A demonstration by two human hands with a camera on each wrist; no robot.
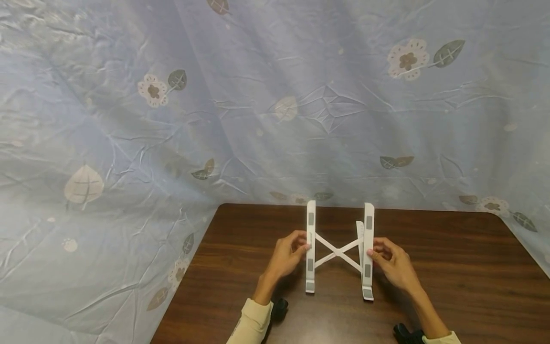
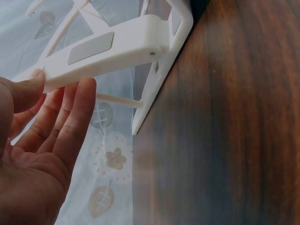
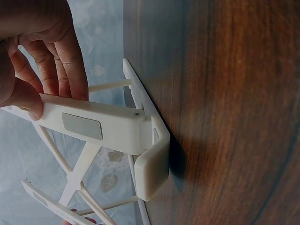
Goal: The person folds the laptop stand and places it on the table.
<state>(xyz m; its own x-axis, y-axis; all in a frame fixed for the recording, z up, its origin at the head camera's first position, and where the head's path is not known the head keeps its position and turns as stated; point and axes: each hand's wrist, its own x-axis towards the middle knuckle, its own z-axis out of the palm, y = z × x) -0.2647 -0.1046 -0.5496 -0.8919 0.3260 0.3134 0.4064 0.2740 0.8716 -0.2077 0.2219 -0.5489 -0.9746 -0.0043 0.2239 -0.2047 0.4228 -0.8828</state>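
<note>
Left grip (image 1: 287, 254) and right grip (image 1: 396, 265) hold white stand (image 1: 338, 252) between them

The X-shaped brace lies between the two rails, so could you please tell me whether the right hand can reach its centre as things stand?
Probably not without letting go: the right hand pinches the right rail, which stands between it and the centre of the brace.

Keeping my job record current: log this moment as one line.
left grip: pinches left rail; right grip: pinches right rail; white crossbars: form X between rails
</note>
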